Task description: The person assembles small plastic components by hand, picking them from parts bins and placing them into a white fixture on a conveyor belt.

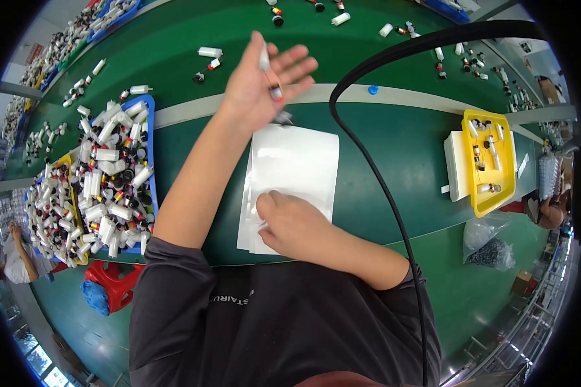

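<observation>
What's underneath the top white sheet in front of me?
At its left, the edge of another white sheet shows beneath it, with the green tabletop around. The rest under the top sheet is covered, and your right hand lies over its lower part.

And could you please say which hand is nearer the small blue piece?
The left hand, left of the small blue piece; the right hand is farther, lower left, on white sheets.
</observation>
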The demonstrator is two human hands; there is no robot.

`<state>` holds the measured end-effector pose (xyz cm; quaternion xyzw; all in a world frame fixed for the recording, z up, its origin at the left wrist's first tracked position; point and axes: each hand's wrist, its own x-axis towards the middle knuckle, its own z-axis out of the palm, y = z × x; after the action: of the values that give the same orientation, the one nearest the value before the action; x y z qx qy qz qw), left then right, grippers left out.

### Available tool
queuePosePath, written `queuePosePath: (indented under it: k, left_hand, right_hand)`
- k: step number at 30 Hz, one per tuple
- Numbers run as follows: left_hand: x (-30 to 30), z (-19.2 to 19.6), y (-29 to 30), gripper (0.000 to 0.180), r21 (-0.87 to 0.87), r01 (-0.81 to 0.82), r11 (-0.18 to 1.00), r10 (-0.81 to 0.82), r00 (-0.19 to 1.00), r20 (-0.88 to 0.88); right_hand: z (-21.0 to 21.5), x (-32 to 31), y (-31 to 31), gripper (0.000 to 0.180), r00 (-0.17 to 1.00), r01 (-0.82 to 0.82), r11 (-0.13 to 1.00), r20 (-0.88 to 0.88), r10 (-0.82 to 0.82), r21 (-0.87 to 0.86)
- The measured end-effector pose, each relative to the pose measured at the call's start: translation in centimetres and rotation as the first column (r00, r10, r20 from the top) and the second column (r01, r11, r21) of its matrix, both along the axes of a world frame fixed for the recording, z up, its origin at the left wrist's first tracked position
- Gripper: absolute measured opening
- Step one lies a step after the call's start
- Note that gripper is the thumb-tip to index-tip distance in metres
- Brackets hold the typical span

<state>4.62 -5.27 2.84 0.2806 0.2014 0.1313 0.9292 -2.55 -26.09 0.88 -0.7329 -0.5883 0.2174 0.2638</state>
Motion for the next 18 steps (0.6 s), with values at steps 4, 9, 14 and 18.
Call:
queuePosePath:
  k: [4,9,14,18]
  left_hand:
    - [-2.5,-1.3,-0.8,0.041,-0.211,0.037,0.977,-0.046,0.998,-0.036]
    - [-2.5,-1.8,-1.4,0.049,-0.155,0.134,0.979,-0.13,0.991,0.035]
    - [-2.9,-2.1,-2.7,0.055,-0.11,0.185,0.977,-0.184,0.983,0.019]
    - [-2.6,-3.6,-2.6,0.041,0.026,0.31,0.951,-0.311,0.946,0.094]
  right_hand:
    - [4.4,4.4,-0.4,0.038,0.828,0.243,0.957,-0.48,-0.289,-0.157]
    - [1.0,8.2,3.2,0.043,0.88,0.422,0.711,-0.064,-0.471,0.563]
    - [-1.3,8.1,3.6,0.049,0.862,0.505,0.724,-0.322,-0.392,0.469]
    - [-3.0,10.1,3.2,0.048,0.683,0.648,0.694,-0.644,-0.346,0.314]
